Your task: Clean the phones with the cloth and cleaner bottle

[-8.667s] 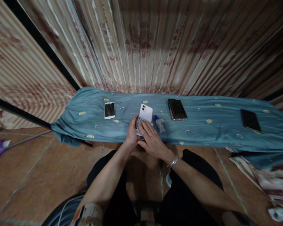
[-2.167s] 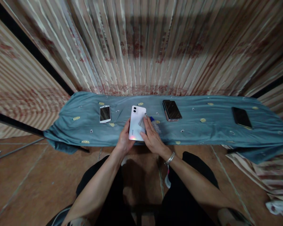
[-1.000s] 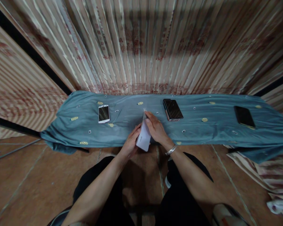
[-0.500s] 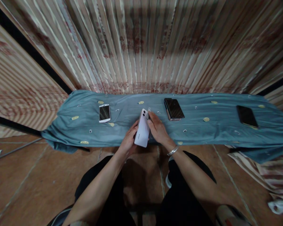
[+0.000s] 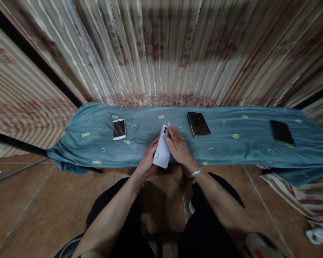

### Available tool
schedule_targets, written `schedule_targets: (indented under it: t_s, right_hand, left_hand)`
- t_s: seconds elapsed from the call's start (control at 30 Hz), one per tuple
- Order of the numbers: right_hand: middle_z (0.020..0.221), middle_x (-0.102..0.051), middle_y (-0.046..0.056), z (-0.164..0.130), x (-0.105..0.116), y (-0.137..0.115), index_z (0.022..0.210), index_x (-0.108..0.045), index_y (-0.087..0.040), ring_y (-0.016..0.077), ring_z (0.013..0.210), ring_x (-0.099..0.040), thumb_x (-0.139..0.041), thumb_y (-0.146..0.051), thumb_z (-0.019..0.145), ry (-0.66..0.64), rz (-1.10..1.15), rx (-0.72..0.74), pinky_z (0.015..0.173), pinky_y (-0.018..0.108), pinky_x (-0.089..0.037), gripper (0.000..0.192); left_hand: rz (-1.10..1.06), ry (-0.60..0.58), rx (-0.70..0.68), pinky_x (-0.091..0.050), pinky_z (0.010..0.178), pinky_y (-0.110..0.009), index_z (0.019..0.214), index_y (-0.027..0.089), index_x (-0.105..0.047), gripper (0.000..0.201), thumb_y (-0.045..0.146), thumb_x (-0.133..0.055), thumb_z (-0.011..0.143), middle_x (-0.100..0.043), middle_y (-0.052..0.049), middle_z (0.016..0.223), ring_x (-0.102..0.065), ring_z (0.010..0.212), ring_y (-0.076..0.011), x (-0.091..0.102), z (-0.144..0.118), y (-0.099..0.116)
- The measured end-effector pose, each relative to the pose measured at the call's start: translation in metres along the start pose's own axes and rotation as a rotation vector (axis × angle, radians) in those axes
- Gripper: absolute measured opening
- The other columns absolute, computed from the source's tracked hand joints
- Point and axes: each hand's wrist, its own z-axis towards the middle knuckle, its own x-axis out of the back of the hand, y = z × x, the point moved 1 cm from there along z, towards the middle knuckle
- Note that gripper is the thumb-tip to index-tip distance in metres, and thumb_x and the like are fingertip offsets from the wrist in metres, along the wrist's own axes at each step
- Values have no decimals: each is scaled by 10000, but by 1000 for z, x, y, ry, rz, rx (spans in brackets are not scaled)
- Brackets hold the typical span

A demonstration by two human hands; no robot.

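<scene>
In the head-camera view, a person's left hand [image 5: 148,158] curls its fingers around the edge of a pale phone [image 5: 162,153], held tilted over the near edge of a blue cloth [image 5: 247,150]. The right hand [image 5: 179,147] lays nearly straight fingers along its other side; whether they grip anything is unclear. Stacked dark phones [image 5: 199,124] lie to the right.

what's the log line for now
left hand: holds pale lilac rectangular phone; right hand: against its edge; nearby: white-framed rectangular phone
</scene>
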Motion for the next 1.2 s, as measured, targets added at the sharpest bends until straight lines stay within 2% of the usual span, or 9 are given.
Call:
schedule_targets:
  t_s: [0.2,0.37,0.63,1.0,1.2]
  right_hand:
    - [1579,-358,82,2,4,-1,1516,-338,-219,227,1483,-280,-273,-481,1010,14,14,28,1229,502,-239,574]
    - [1576,-367,65,3,6,-1,1515,-340,-238,219,1478,-292,-275,-468,1012,11,32,50,1227,492,-253,557]
    - [1575,-367,89,2,10,-1,1504,-362,-199,220,1479,-291,-258,-465,1015,-14,32,55,1230,481,-247,566]
    - [1581,-346,114,-2,3,0,1515,-338,-182,244,1484,-276,-276,-462,1013,7,-7,27,1229,503,-245,578]
    - [1601,-305,107,-8,-6,-6,1516,-337,-182,247,1495,-246,-303,-451,1009,6,6,25,1227,509,-237,575]
  left_hand:
    - [26,-38,13,-567,643,-314,1316,185,-577,545,350,-666,803,-725,-50,972,-632,655,-149,3,0,-4]
    - [43,-30,16,-566,624,-311,1329,177,-570,561,337,-660,799,-728,-53,975,-622,638,-147,5,2,-4]
    - [28,-25,32,-558,586,-298,1294,180,-597,546,336,-684,778,-722,-42,911,-621,639,-152,1,0,-3]
    - [-6,-36,-21,-540,591,-294,1313,188,-573,545,329,-658,794,-715,-39,918,-630,683,-174,1,2,4]
    - [36,-39,-102,-476,601,-236,1292,178,-603,513,348,-650,811,-725,-43,965,-578,662,-126,8,11,0]
